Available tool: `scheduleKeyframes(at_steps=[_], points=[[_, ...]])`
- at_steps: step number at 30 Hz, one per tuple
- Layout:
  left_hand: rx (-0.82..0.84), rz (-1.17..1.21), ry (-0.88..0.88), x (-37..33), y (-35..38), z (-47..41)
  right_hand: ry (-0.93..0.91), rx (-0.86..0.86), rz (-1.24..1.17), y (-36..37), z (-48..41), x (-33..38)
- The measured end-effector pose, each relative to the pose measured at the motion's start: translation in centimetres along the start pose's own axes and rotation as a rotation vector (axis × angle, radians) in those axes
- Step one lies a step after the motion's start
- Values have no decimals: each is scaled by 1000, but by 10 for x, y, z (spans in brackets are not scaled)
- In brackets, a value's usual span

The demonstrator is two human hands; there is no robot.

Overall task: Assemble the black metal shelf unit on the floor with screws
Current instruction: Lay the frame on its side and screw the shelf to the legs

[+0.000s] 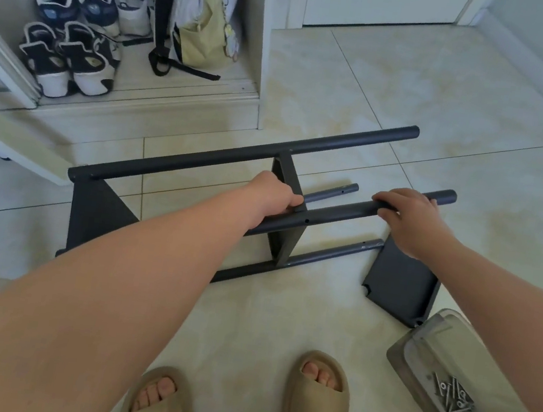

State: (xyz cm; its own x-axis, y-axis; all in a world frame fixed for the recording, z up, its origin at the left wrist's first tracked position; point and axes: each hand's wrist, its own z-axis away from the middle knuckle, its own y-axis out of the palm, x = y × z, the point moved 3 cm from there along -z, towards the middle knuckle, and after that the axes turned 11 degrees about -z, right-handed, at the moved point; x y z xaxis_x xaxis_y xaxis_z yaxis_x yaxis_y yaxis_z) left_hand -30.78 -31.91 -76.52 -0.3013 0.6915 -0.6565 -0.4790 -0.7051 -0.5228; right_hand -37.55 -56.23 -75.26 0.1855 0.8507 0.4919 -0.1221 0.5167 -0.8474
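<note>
The black metal shelf unit (200, 158) lies on its side on the tiled floor, with long round poles joined by flat panels. My left hand (273, 194) grips the middle panel (284, 242) where it meets the upper front pole (342, 211). My right hand (410, 217) curls over that same pole near its right end. A loose black shelf panel (398, 284) lies flat on the floor under my right wrist. Several silver screws (450, 395) sit in a clear plastic tray (431, 344) at the lower right.
An open closet at the upper left holds several shoes (71, 37) and a pale backpack (202, 13). A white door (376, 2) stands at the back. My feet in tan slides (317, 402) stand at the bottom edge.
</note>
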Motion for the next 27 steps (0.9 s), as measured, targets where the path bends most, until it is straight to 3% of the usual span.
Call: scheduleKeyframes(at_steps=[14, 21, 27], points=[[154, 58, -81, 19, -17, 15, -78, 70, 116, 2, 18, 10], [117, -166, -39, 44, -52, 24, -124, 161, 180, 23, 24, 50], [64, -147, -91, 74, -91, 33, -184, 155, 167, 48, 15, 92]])
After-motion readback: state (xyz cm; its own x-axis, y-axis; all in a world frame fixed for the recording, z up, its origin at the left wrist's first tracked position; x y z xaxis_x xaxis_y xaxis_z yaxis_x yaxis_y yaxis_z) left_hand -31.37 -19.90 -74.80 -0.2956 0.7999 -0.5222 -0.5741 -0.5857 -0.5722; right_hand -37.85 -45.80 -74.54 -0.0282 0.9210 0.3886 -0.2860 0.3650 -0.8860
